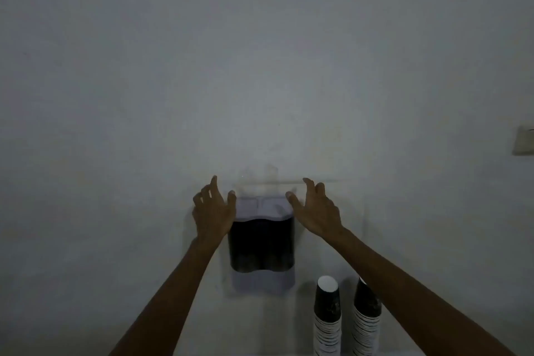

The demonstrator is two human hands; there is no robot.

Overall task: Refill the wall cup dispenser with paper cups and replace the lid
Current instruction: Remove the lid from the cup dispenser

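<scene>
1. Cup dispenser (261, 243) hangs on the pale wall (260, 66), low in the middle of the view. It has a dark see-through front, a light lid (261, 206) on top and a light base below.
2. Two round shapes show dimly through the dark front. It is too dark to tell if cups are inside.
3. Left hand (212, 211) is at the left side of the lid. Its fingers (213, 185) are spread wide and hold nothing. The thumb is right by the lid's left corner, but I cannot tell if it touches.
4. Right hand (315, 208) is at the right side of the lid, fingers loose and spread, holding nothing. Its thumb is close to the lid's right corner.
5. Two stacks of paper cups (328, 315) stand upside down below and to the right of the dispenser. The right forearm hides part of the far stack, and the picture edge cuts off both bottoms.
6. What the stacks stand on is out of view.
7. A small light thing (524, 140) on the wall is cut off at the right edge. I cannot tell what it is.
</scene>
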